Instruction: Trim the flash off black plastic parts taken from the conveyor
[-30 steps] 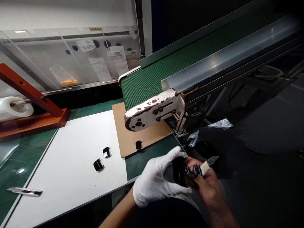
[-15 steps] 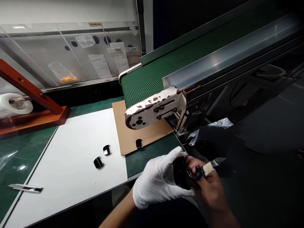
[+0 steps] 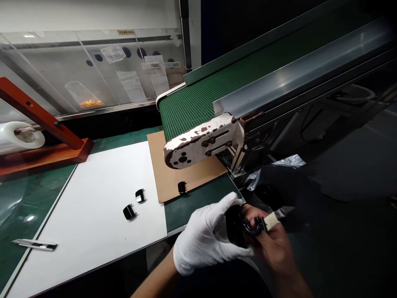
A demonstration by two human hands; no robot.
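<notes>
My left hand [image 3: 206,236], in a white glove, is curled around a glossy black plastic part [image 3: 234,225], its thumb on top and its fingers underneath. Pressed close against the same part is my bare right hand [image 3: 276,248]. It grips a small knife [image 3: 272,220] with a cream-coloured section and a pointed metal blade, which points right, away from the part. A curved black piece [image 3: 252,227] shows between the knife and the part; I cannot tell which it belongs to. The right fingertips are mostly hidden behind the part.
Small black parts [image 3: 129,212] lie on the white board [image 3: 93,207], another black part [image 3: 181,188] on the brown cardboard [image 3: 167,174]. A box cutter [image 3: 35,244] rests at the left. The green conveyor [image 3: 192,103] overhangs the cardboard. A film roll [image 3: 21,136] hangs on an orange stand [image 3: 71,151].
The view has shifted very slightly. Both hands keep the same hold on the black part and the knife, with no clear movement.
</notes>
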